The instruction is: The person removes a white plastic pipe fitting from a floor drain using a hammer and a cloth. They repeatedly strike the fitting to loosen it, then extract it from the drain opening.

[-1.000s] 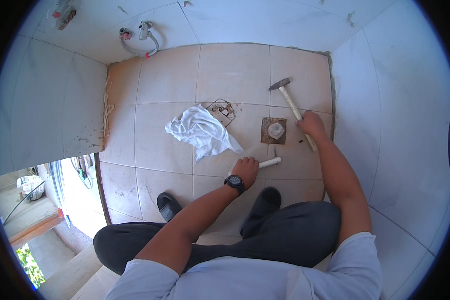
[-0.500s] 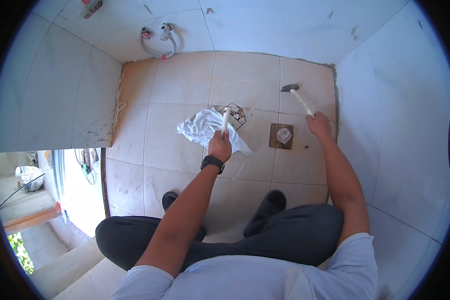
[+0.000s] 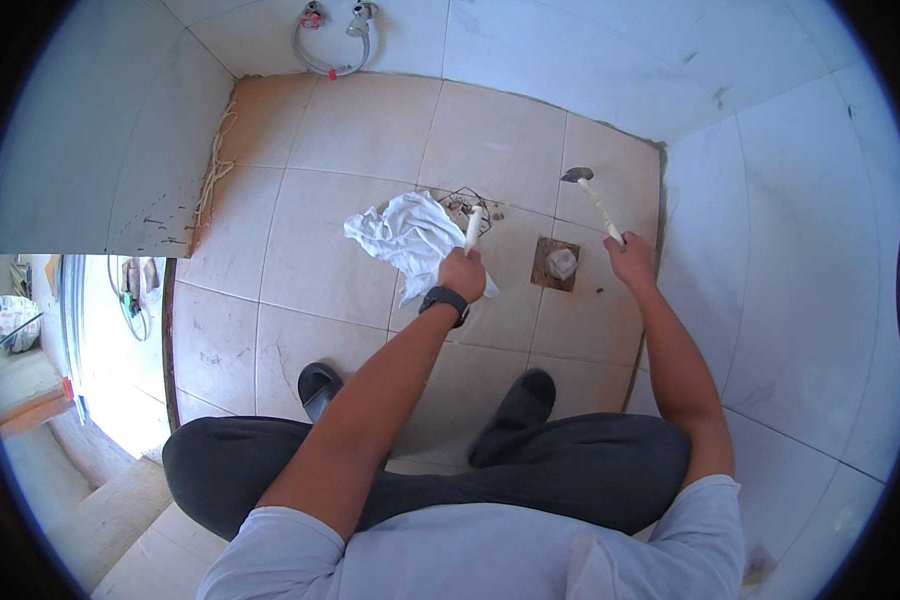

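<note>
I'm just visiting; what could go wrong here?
The hammer in the right hand could slip and strike the bare left hand, which holds a white stick-like tool. A stray blow might chip the floor tiles around the square opening. The crumpled white cloth, close by the left hand, might snag.

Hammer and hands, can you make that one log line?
left hand: holds white rod | right hand: grips hammer handle | white cloth: crumpled on floor
</note>
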A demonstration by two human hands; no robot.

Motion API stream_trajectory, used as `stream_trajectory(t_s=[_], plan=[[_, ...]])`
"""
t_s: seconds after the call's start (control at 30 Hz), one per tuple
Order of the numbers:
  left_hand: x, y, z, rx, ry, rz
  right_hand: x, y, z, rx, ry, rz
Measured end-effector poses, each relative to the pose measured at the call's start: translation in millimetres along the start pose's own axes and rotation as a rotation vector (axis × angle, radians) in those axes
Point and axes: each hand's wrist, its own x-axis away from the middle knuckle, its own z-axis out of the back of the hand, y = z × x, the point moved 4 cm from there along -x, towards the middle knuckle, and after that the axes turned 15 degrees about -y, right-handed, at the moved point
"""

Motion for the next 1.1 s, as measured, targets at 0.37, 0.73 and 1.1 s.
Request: stream_trajectory(t_s=[0.37,0.73,1.1], plan=[[3.6,-7.1,22.6,0.071,0.045,0.114,-5.9,-25.9,-10.1,-0.051,-0.036,0.109],[3.7,10.7,26.2,-0.04,0.041,0.036,-5.5,-41.4,-13.1,-0.068,-0.035,0.163],[-10.7,4.6,36.9,-0.099,-0.001,0.137,0.7,-52.0,-14.5,-0.126,-0.028,0.219]])
